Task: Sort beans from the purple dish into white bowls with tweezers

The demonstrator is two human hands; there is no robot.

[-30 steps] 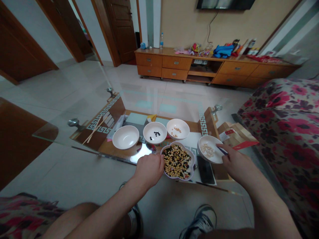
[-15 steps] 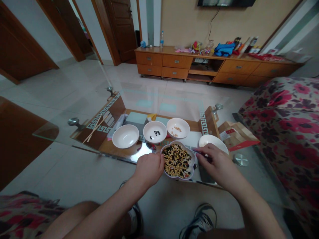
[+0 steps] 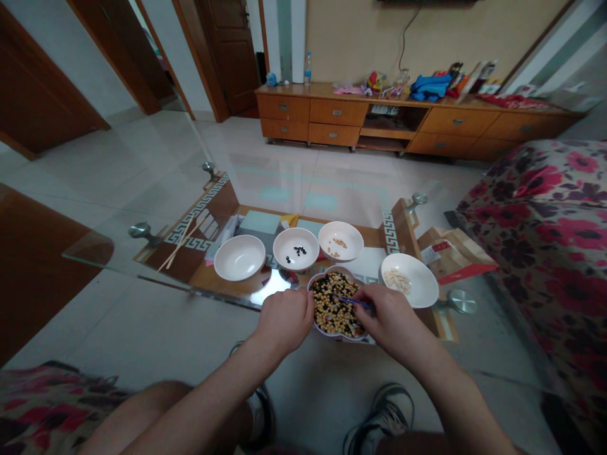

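Room around this glass bench [image 3: 95, 256] looks generous. What's at its edges?

Pale tile floor past the near edge, a floral sofa [image 3: 545, 202] off to the right, and open floor beyond the far edge, up to a wooden sideboard [image 3: 379, 129].

And the hands?

Left hand [image 3: 284, 322] is curled against the rim of a lobed white dish [image 3: 339, 270] of mixed beans [image 3: 332, 309], close to the near edge. I can't tell if it's holding anything. Right hand [image 3: 391, 319] is narrowly pinched on a thin blue stick [image 3: 351, 301].

Which way does that point?

Its long axis lies nearly level, tip leftward over the beans. Three round white bowls [image 3: 289, 237] sit just beyond the dish, a fourth white bowl [image 3: 417, 268] just right.
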